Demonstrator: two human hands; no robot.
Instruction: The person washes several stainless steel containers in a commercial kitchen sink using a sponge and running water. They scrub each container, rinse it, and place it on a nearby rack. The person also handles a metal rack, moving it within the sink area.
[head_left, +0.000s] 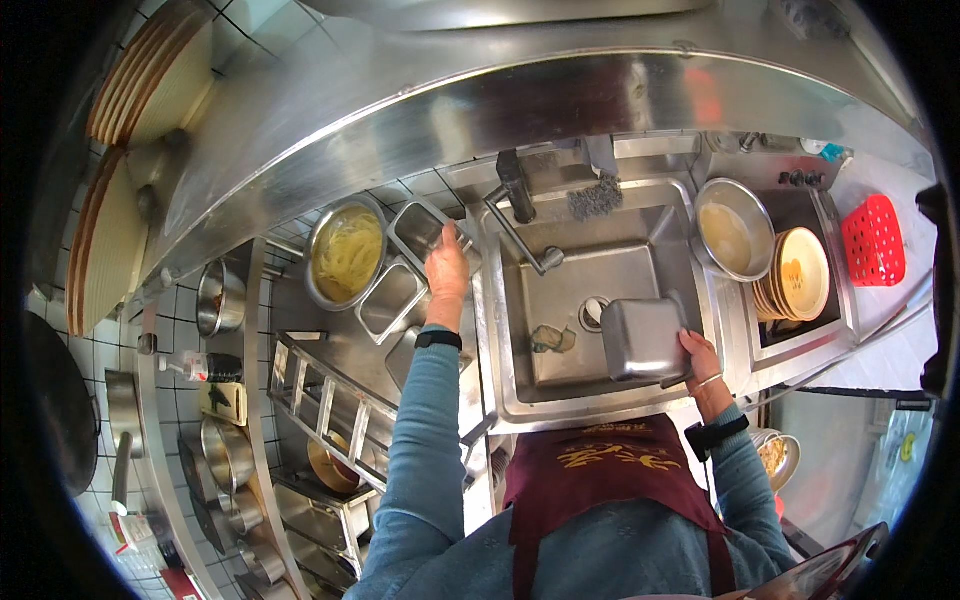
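Note:
My right hand (703, 360) grips the rim of a stainless steel pan (646, 339), tipped on its side over the right part of the sink (592, 292). Up to the left, my left hand (448, 271) is at the edge of an empty rectangular steel pan (421, 227) left of the sink; its fingertips are partly hidden, and whether it grips the pan is unclear. A second rectangular pan (390, 301) stands just below that one. In the sink lie a greenish scrap (553, 339) and a small pale item at the drain (594, 309).
A black faucet (516, 191) and a steel wool scrubber (595, 198) are at the sink's back. A bowl of pale shreds (346, 255) stands left. On the right are a bowl of cloudy liquid (731, 229), stacked plates (804, 274) and a red basket (874, 241). A metal rack (326, 405) is lower left.

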